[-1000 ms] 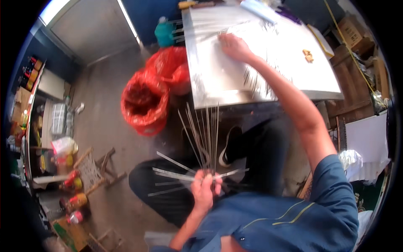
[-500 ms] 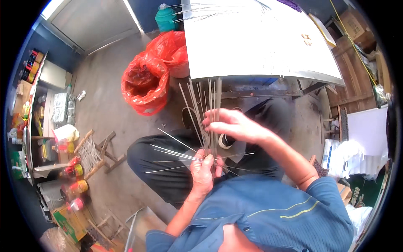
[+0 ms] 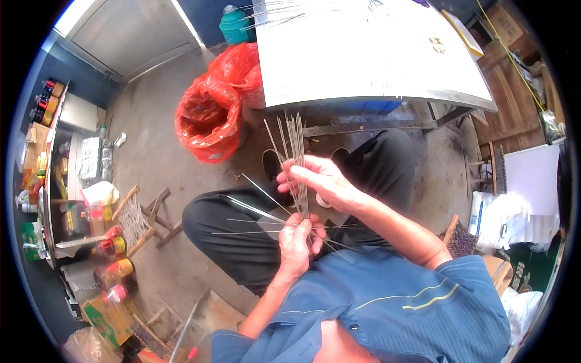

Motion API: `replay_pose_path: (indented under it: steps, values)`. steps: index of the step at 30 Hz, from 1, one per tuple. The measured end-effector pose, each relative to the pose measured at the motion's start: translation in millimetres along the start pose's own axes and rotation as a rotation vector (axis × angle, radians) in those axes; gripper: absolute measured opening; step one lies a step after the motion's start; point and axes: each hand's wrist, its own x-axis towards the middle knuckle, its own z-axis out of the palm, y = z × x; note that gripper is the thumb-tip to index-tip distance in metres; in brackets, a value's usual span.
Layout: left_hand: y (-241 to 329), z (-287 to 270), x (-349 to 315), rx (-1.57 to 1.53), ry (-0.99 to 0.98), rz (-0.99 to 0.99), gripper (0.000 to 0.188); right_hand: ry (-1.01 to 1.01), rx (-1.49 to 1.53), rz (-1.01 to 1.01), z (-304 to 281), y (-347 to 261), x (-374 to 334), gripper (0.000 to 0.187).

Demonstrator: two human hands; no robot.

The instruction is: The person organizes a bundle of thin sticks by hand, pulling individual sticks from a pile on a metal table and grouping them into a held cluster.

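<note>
Over my lap is a bundle of long, thin, straight strips [image 3: 297,139], pale grey-brown; their exact material cannot be made out. Most stand upright together, while several others [image 3: 254,207] fan out sideways at the lower end. My left hand [image 3: 295,239] grips the strips where they cross, thumb on top. Higher up, my right hand [image 3: 321,179] is closed round the upright part, with its thumb in front and its fingers reaching behind to the left. One or two strips lean apart on the left of that bunch.
A white table [image 3: 363,66] stands ahead, with more thin strips on its far left. Left of it are red bag-lined bins [image 3: 209,121] and a teal jug [image 3: 235,25]. A folding stool [image 3: 136,218] and bottles stand at left. White plastic bags [image 3: 505,221] lie at right.
My right hand has moved slightly left and down, its fingers closing round the upright strips. These now stand in a tighter bunch. My left hand keeps its grip on the crossing.
</note>
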Motion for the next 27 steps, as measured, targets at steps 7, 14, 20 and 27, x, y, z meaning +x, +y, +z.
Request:
replay_pose_path:
  steps: [7,14,20,27]
  values:
    - [-4,4,0,0.047,0.043,0.036,0.019,0.140,-0.046,-0.212,-30,-4,10,0.016]
    - [-9,1,4,0.054,0.115,0.102,0.017,0.157,0.082,-0.131,-35,2,12,0.016]
    - [-9,3,4,0.045,0.127,0.085,0.016,0.161,0.100,-0.109,-40,4,10,0.017]
    - [-8,5,6,0.045,0.139,0.065,0.017,0.184,0.054,-0.099,-38,1,6,0.020]
